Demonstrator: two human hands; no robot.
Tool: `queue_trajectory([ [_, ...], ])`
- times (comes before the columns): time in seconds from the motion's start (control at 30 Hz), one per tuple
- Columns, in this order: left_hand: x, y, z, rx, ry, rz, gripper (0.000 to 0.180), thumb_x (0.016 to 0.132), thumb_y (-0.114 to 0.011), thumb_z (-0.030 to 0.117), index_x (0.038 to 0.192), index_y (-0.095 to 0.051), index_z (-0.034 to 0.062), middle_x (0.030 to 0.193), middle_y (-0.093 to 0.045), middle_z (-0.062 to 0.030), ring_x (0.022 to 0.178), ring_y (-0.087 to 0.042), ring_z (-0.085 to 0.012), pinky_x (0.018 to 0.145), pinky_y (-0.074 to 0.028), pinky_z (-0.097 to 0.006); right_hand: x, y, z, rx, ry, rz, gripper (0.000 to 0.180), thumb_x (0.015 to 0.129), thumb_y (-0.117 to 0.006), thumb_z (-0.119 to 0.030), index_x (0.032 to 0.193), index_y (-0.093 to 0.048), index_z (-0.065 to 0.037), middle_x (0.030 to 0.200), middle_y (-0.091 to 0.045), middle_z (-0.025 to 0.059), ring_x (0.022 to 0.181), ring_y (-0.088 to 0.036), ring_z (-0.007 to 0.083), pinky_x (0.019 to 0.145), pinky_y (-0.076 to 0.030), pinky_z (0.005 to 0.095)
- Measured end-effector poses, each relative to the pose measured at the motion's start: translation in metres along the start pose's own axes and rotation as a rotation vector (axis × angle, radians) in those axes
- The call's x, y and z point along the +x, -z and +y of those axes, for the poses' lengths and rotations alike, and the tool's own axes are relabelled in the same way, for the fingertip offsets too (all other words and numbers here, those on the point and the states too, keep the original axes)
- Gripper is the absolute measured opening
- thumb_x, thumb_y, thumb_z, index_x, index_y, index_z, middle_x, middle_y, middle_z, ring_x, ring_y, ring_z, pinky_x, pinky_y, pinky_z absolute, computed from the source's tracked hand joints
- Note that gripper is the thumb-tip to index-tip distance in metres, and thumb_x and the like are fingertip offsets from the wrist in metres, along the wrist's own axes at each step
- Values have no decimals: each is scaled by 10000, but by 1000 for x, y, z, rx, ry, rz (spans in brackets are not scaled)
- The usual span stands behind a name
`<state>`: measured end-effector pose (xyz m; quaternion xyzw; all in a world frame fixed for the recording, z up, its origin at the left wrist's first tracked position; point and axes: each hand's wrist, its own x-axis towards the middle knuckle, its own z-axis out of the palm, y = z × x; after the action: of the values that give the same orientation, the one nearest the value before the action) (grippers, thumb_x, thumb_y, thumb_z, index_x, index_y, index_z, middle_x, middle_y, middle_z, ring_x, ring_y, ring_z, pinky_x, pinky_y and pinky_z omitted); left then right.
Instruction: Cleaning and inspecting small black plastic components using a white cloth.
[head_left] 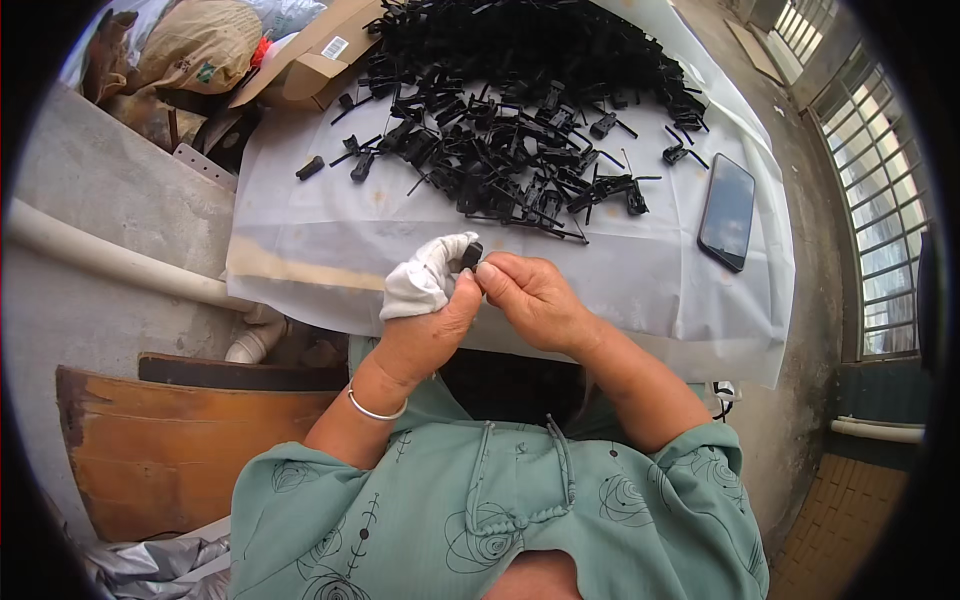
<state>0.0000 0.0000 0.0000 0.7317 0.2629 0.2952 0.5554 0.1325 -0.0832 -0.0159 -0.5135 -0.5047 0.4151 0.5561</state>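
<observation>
A small black plastic part sits between my two hands, just off the near edge of the pile. My left hand has a white cloth glove over its fingers, with the thumb bare, and is closed on the part. Bare fingers of my right hand are pinched together at the part's right side; the tips hide its exact shape there. Beyond my hands lies a large heap of black plastic pieces with thin stick-like arms. One short black piece lies apart at the left.
White plastic sheeting covers the table. A dark smartphone lies at the right edge. At the far left stand an open cardboard box and a stuffed tan bag. A white pipe and a brown wooden board are on the left.
</observation>
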Motion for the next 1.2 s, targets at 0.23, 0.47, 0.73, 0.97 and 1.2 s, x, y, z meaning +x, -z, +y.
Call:
queue_trajectory([
  [0.23,-3,-6,-6,168,-189,56,273,805,-556,40,1056,-566,-66,928,-630,-146,832,-612,-216,761,-492,-296,3,-8,8,73,-35,78,277,948,-457,-207,782,-551,-7,663,-488,-25,628,-400,59,563,-380,238],
  [0.47,4,-11,-7,487,-407,69,267,784,-551,34,1033,-578,-58,925,-625,-190,855,-615,-317,783,-486,-343,6,-13,22,82,-29,224,284,922,-468,-190,725,-532,5,571,-463,14,566,-391,83,514,-383,279],
  [0.73,6,2,-14,-4,-129,34,283,866,-519,33,1142,-479,-17,910,-585,-83,733,-565,-157,668,-471,-267,5,2,-7,-299,-31,160,203,890,-531,-183,800,-565,-4,616,-534,61,568,-502,151,546,-420,294],
  [0.97,12,10,1,-477,145,-20,317,930,-412,56,1245,-384,54,869,-546,-39,530,-414,-46,465,-376,-184,6,20,-1,-560,320,191,99,798,-635,-105,847,-613,-22,671,-582,102,585,-562,234,549,-447,314],
  [1.2,11,7,21,-221,236,-343,303,853,-422,31,1156,-425,36,792,-479,0,557,-391,-28,483,-344,-177,6,19,-8,-312,223,197,86,803,-654,-100,808,-607,-28,647,-543,54,550,-486,145,532,-416,267],
])
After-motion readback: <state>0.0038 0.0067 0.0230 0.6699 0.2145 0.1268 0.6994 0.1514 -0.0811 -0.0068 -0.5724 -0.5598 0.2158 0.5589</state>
